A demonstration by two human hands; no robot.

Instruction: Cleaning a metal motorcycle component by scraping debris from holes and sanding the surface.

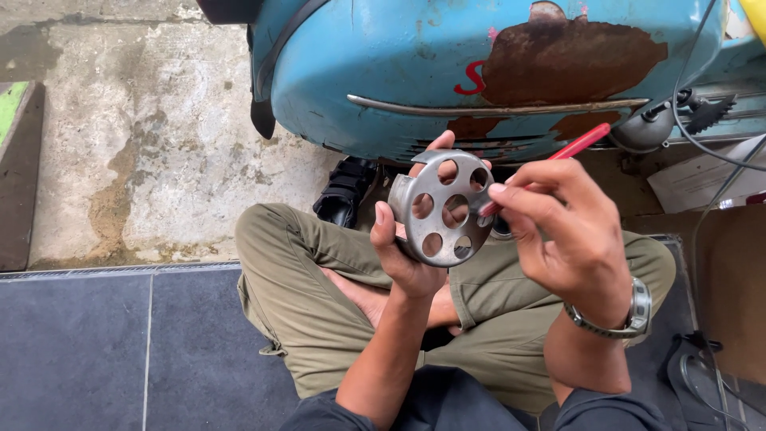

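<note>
Gripping perforated metal disc [443, 209] rim: left hand [403, 259] | right hand [570, 231] pinching red tool [578, 146] | scooter panel [383, 72] close above

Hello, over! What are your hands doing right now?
Left hand gripping round metal disc with holes. Right hand pinching red-handled tool, tip at disc's edge. Blue scooter body close behind, nothing blocking.

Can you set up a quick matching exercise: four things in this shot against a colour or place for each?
Things:
1. perforated metal disc
2. red-handled tool
3. scooter side panel
4. wristwatch

Descriptions:
A. light blue with rust patches
B. on the right hand's wrist
C. held up in the left hand
D. gripped in the right hand, tip at the disc

Pairs: 1-C, 2-D, 3-A, 4-B
</note>
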